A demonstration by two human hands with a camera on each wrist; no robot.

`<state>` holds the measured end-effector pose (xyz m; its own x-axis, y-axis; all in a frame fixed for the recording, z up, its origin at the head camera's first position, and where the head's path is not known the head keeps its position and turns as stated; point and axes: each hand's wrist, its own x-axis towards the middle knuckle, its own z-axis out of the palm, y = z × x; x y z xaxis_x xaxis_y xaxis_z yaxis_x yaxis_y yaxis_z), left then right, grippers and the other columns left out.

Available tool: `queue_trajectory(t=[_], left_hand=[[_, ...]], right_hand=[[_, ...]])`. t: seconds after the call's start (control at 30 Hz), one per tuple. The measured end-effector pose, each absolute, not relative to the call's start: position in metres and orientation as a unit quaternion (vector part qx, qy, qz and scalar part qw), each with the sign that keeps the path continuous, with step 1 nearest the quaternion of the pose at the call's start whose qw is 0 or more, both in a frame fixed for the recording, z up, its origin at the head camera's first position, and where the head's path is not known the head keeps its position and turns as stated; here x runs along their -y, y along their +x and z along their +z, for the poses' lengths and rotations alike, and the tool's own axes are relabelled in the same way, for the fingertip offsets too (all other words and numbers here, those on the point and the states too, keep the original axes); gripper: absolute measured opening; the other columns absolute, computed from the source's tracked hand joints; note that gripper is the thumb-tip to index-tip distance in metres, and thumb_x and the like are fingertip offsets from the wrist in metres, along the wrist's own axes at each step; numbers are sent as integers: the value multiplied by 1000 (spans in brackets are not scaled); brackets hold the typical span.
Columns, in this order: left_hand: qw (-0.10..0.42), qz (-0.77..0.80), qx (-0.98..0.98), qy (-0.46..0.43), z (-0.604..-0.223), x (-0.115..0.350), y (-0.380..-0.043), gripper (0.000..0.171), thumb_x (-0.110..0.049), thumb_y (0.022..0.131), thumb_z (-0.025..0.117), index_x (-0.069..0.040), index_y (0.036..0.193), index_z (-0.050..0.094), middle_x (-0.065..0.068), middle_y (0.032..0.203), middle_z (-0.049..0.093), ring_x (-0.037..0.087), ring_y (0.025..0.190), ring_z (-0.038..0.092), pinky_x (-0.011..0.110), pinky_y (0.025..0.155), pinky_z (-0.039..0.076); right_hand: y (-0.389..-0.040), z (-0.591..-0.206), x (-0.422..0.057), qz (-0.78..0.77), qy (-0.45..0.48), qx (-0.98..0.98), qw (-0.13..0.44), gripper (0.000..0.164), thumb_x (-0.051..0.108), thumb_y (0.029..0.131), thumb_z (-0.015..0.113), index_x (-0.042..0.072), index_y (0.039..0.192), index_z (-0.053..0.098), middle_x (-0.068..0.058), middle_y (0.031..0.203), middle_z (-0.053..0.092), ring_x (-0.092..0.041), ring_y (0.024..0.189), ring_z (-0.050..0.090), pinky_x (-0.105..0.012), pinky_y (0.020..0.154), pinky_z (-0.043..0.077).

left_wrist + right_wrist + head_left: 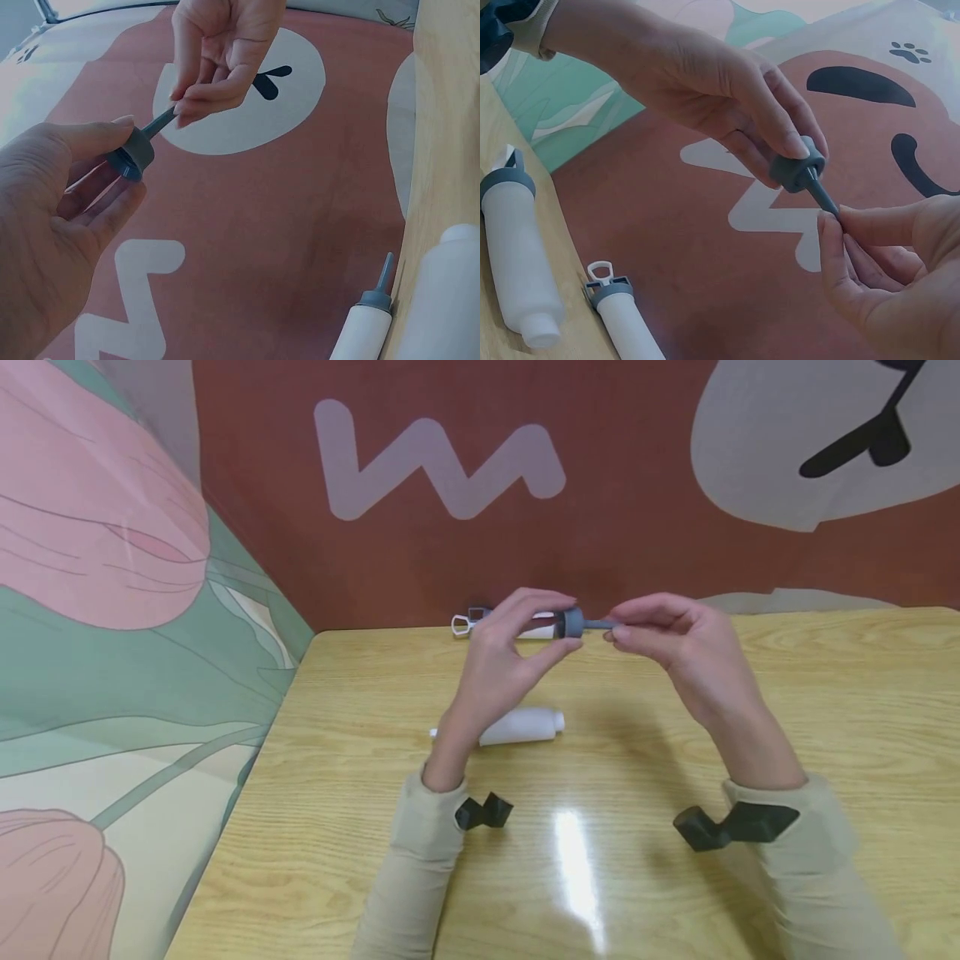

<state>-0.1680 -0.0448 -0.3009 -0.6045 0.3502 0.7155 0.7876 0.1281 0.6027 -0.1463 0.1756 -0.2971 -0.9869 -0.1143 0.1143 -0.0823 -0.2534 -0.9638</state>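
Observation:
My left hand [504,653] pinches the wide collar of a grey-blue nozzle cap [573,622] between thumb and fingers. The cap's thin spout [823,196] points to the right, and my right hand [708,668] pinches its tip with thumb and fingertips. In the left wrist view the cap's hollow underside [136,156] faces the camera. Both hands hold it above the table's back part. A white bottle [522,727] lies on its side on the table, partly behind my left wrist.
A second white bottle [630,322] lies at the back edge of the wooden table [337,860], by the printed backdrop [412,568]. It has a grey collar with a white loop [600,271] at one end and a grey nozzle [384,276] at the other.

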Motion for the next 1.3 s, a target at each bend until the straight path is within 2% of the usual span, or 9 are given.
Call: queue_trajectory(t=[0.37, 0.63, 0.87, 1.3], left_hand=[[176, -556, 722, -373, -301, 42, -165, 37, 2, 87, 82, 5, 119, 64, 17, 115, 71, 20, 106, 70, 29, 95, 57], [179, -549, 729, -368, -302, 39, -165, 35, -2, 86, 84, 3, 115, 63, 16, 116, 73, 19, 107, 70, 28, 94, 57], [192, -540, 730, -373, -303, 38, -165, 28, -3, 85, 85, 3, 104, 65, 16, 116, 74, 19, 105, 71, 26, 90, 58], [187, -545, 723, -381, -304, 39, -166, 28, -2, 83, 86, 5, 104, 68, 18, 115, 74, 19, 104, 72, 25, 85, 60]], right_hand=[[-146, -297, -175, -806, -79, -587, 0, 8, -4, 93, 74, -3, 100, 77, -10, 94, 74, -18, 81, 74, -26, 83, 60], [-145, -298, -171, -816, -80, -573, 8, 6, -1, 95, 72, -4, 99, 76, -10, 89, 74, -18, 78, 73, -25, 78, 61], [-146, -299, -167, -825, -76, -560, 20, 6, 1, 96, 72, -1, 97, 77, -9, 87, 74, -16, 75, 72, -24, 74, 61], [-145, -300, -165, -836, -75, -542, 37, 9, 2, 98, 69, 1, 96, 77, -8, 83, 74, -15, 72, 71, -23, 72, 60]])
